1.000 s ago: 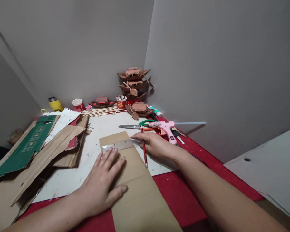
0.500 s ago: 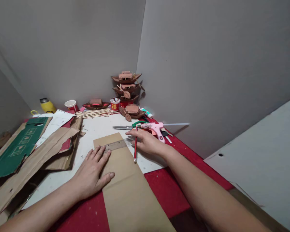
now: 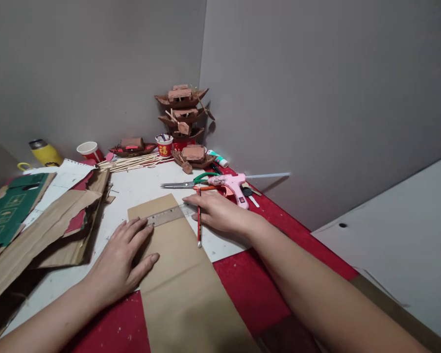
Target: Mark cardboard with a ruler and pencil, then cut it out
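Note:
A long strip of brown cardboard (image 3: 183, 274) lies lengthwise in front of me, a fold line across it. Across its far part rests a clear ruler (image 3: 167, 216). My left hand (image 3: 123, 255) is spread flat over the cardboard's left edge, its fingertips on the ruler's left end. At the other end of the ruler is my right hand (image 3: 216, 210), with a red and black pencil (image 3: 199, 223) held between its fingers, the white-tipped end toward me. Just beyond this hand lie scissors (image 3: 180, 185) with green and orange handles and a pink glue gun (image 3: 237, 186) holding a glue stick.
Torn cardboard pieces (image 3: 59, 220) are piled at the left. Thin wooden sticks (image 3: 132, 162), a paper cup (image 3: 89, 151), a yellow bottle (image 3: 47, 153) and several small model boats (image 3: 182, 98) stand along the back. A grey wall (image 3: 297, 98) bounds the table's right side.
The camera view has turned slightly, so the table's things sit further left and the back ones higher. Both hands keep nearly the same places on the ruler and cardboard.

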